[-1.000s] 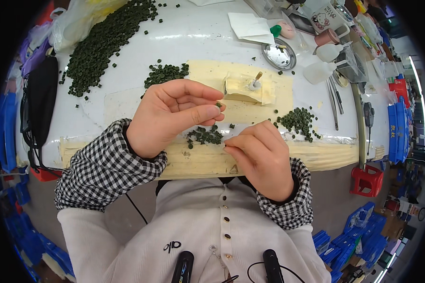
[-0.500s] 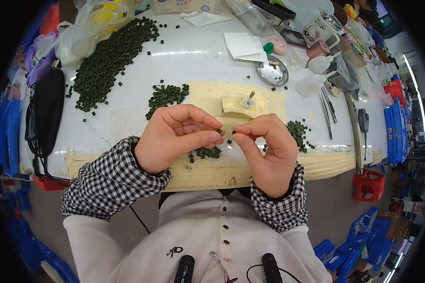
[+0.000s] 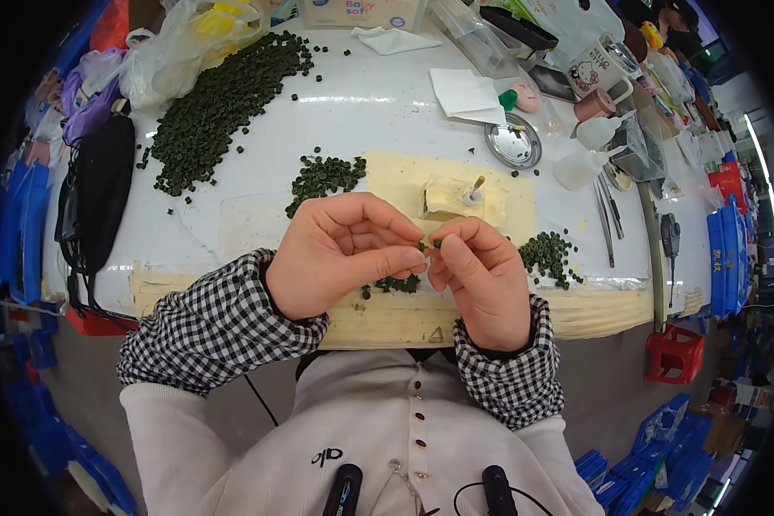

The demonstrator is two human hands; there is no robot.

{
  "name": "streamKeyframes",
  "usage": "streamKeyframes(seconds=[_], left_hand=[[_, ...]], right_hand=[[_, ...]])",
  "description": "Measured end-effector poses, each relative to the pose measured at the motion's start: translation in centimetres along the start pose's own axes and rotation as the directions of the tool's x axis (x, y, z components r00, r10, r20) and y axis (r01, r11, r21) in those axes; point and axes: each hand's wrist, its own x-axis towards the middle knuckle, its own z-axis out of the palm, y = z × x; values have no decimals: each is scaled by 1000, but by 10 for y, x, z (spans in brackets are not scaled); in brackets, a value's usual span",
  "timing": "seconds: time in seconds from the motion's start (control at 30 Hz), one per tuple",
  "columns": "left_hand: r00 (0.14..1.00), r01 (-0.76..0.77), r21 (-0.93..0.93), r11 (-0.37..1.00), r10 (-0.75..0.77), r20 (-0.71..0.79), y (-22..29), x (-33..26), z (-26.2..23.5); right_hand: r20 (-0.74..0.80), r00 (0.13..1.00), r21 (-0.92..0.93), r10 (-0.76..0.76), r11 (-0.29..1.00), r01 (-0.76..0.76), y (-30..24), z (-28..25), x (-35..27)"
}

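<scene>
My left hand (image 3: 331,258) and my right hand (image 3: 486,284) meet over the near edge of the table, fingertips almost touching. Between the left thumb and forefinger is a small dark green piece (image 3: 421,247). The right thumb and forefinger pinch another small green piece (image 3: 438,243), mostly covered by the fingers. Below the left fingertips lies a small heap of the same dark green pieces (image 3: 397,284), partly hidden by my hands. Just beyond the hands, a cream-coloured block (image 3: 443,199) with a short upright peg (image 3: 475,191) rests on a yellowish sheet (image 3: 391,176).
A big pile of green pieces (image 3: 224,107) spreads at the far left, with smaller piles (image 3: 325,179) (image 3: 552,256) either side of the sheet. Tweezers (image 3: 605,224), squeeze bottles (image 3: 576,168), a round metal dish (image 3: 514,146) and a mug (image 3: 595,73) stand to the right.
My hands have come together, the right one moving left and turning so its fingertips meet the left's. The whole view has shifted slightly, so the table appears further right.
</scene>
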Motion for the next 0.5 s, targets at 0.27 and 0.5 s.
streamKeyframes(seconds=[0.27, 0.5], left_hand=[[999, -45, -4, 999, 45, -1, -1, -3, 1], [993, -117, 37, 992, 118, -30, -6, -3, 2]], right_hand=[[17, 998, -45, -55, 997, 56, 5, 4, 2], [-6, 995, -125, -98, 987, 97, 3, 6, 0]])
